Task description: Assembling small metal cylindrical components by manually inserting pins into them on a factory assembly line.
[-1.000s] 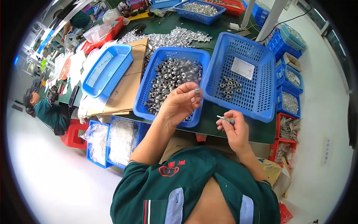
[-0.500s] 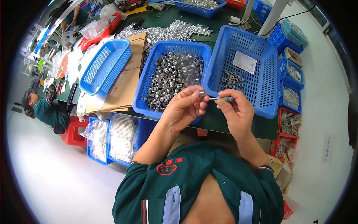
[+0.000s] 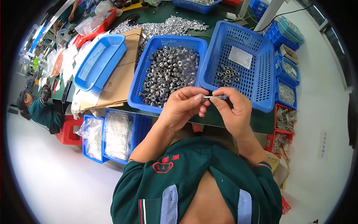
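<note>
Over the front edge of the green table, my left hand [image 3: 181, 106] pinches a small metal ring [image 3: 203, 98] between thumb and fingers. My right hand [image 3: 235, 114] is closed on a thin tool [image 3: 222, 97] with a blue-and-yellowish grip and a pale narrow shaft. The shaft's tip is at the ring; whether it sits in the bore is hidden by the fingers. Just beyond my left hand stands a blue basket [image 3: 134, 86] heaped with similar metal rings [image 3: 169, 74]. A larger blue basket [image 3: 267, 74], beyond my right hand, holds a few rings [image 3: 227, 76] and a paper slip [image 3: 240, 57].
Loose shiny metal parts [image 3: 167, 27] lie spread at the back. Cardboard [image 3: 121, 80] and a light-blue basket [image 3: 80, 76] are on the left. Parts bins [image 3: 287, 93] line the right side. Bagged rods [image 3: 118, 136] stand below. Another person [image 3: 46, 114] sits far left.
The tool and the ring have come closer together, with less shaft showing between my hands. The whole view has shifted slightly, so the baskets appear higher and further left.
</note>
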`<state>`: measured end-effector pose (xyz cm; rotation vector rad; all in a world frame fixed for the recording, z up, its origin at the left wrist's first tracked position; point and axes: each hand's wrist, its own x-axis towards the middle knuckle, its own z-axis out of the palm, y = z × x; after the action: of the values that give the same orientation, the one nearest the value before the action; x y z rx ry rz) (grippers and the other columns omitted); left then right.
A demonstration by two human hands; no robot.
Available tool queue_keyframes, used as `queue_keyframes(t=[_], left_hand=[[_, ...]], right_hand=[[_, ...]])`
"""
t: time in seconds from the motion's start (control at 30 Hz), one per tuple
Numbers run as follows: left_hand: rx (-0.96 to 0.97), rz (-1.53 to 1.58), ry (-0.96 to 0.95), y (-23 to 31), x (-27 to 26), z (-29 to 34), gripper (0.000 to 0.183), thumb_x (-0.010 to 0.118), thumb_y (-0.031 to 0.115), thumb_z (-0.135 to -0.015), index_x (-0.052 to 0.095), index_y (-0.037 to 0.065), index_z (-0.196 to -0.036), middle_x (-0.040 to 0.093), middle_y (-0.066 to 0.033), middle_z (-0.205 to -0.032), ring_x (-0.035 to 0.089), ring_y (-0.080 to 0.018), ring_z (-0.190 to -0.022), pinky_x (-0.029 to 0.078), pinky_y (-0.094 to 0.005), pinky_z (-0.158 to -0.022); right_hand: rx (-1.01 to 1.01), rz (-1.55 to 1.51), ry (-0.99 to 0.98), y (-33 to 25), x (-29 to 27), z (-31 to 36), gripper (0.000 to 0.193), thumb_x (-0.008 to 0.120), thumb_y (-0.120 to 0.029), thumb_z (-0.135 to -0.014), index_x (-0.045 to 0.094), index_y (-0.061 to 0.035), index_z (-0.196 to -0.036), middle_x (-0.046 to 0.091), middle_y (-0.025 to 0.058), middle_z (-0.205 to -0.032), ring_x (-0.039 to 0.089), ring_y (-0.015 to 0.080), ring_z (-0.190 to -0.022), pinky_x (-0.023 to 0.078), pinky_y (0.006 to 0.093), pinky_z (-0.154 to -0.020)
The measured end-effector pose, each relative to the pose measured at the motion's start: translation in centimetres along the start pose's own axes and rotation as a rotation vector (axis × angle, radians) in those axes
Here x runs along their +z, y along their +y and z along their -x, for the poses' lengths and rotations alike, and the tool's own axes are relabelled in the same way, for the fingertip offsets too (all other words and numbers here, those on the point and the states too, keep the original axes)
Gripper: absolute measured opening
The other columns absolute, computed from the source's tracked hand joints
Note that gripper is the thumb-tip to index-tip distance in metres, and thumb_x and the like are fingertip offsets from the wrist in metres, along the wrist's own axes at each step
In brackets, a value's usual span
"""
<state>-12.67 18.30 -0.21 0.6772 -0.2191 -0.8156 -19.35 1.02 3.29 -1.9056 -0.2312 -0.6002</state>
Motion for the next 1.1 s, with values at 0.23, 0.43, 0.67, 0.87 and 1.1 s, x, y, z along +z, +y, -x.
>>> queue_keyframes(t=[0.23,0.43,0.67,0.87,1.1], left_hand=[[0.076,-0.141,0.064,-0.2,0.3,0.5,0.02,0.064,0.007,-0.089,0.064,-0.002,-0.106,0.068,-0.0123,-0.086,0.064,-0.0144,-0.069,0.054,-0.026,-0.064],[0.096,-0.235,0.08,0.3,0.8,0.5,0.019,0.063,0.006,-0.089,0.064,-0.003,-0.105,0.069,-0.013,-0.086,0.065,-0.0148,-0.069,0.054,-0.0264,-0.064],[0.065,-0.243,0.084,0.4,0.8,0.3,0.017,0.063,0.006,-0.089,0.064,-0.003,-0.103,0.068,-0.0126,-0.085,0.065,-0.0152,-0.068,0.054,-0.0269,-0.063],[-0.01,-0.141,0.028,-0.1,0.2,0.1,0.018,0.063,0.008,-0.089,0.064,-0.002,-0.103,0.069,-0.0125,-0.086,0.065,-0.0163,-0.068,0.054,-0.0268,-0.062],[-0.147,-0.042,0.052,-0.1,0.5,-0.2,0.019,0.062,0.007,-0.089,0.063,-0.001,-0.106,0.068,-0.0134,-0.089,0.065,-0.0187,-0.069,0.054,-0.0286,-0.062]], right_hand=[[-0.095,0.208,-0.044,-0.9,-0.4,-0.6,0.013,0.072,-0.01,-0.081,0.062,-0.0018,-0.08,0.058,0.0061,-0.064,0.051,0.0122,-0.053,0.037,0.0254,-0.048],[-0.051,0.217,-0.023,-0.5,-0.4,0.0,0.02,0.072,-0.013,-0.082,0.059,-0.001,-0.073,0.052,0.0049,-0.056,0.045,0.011,-0.048,0.032,0.0261,-0.044],[-0.164,0.237,-0.018,0.0,-0.5,0.0,0.015,0.072,-0.01,-0.081,0.059,-0.0026,-0.078,0.055,0.007,-0.062,0.049,0.0174,-0.05,0.036,0.0294,-0.047],[-0.279,0.293,-0.03,-0.4,-0.9,-0.2,0.012,0.07,-0.007,-0.079,0.06,-0.0042,-0.084,0.056,0.0071,-0.066,0.052,0.0208,-0.055,0.039,0.031,-0.05],[-0.178,0.228,-0.041,0.5,-1.5,0.2,0.011,0.07,-0.008,-0.08,0.062,-0.0038,-0.086,0.059,0.0074,-0.069,0.053,0.0196,-0.057,0.04,0.0287,-0.052]])
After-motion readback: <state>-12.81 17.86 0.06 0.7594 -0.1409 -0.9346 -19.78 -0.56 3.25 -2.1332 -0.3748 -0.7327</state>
